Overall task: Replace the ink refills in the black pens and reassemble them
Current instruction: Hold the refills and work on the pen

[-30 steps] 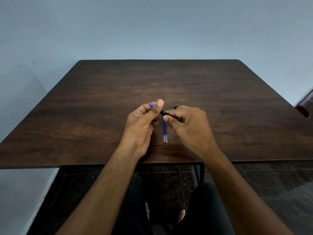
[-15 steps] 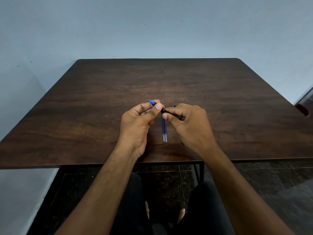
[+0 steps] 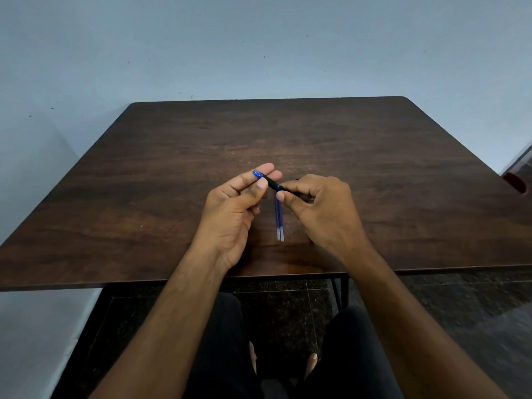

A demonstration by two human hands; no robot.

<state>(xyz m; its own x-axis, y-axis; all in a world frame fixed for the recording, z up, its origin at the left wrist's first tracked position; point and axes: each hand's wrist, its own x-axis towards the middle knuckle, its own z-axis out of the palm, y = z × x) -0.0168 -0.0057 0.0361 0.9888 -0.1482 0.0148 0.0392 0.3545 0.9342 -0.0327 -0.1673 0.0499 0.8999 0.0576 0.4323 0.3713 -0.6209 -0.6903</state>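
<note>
I hold a black pen (image 3: 275,184) above the dark wooden table (image 3: 374,168), between both hands. My right hand (image 3: 319,208) grips the pen's barrel with curled fingers. My left hand (image 3: 233,208) pinches the pen's blue tip end (image 3: 258,174) between thumb and fingers. Two blue ink refills (image 3: 279,218) lie side by side on the table just below the pen, their clear ends toward me. The rear end of the pen is hidden inside my right hand.
The table's near edge (image 3: 144,283) runs just below my wrists. A reddish object (image 3: 516,182) shows at the far right edge. A pale wall stands behind the table; dark floor and my legs lie below.
My left fingers have shifted along the pen's blue tip end, and my thumb has moved down. The right hand and the refills stay in place.
</note>
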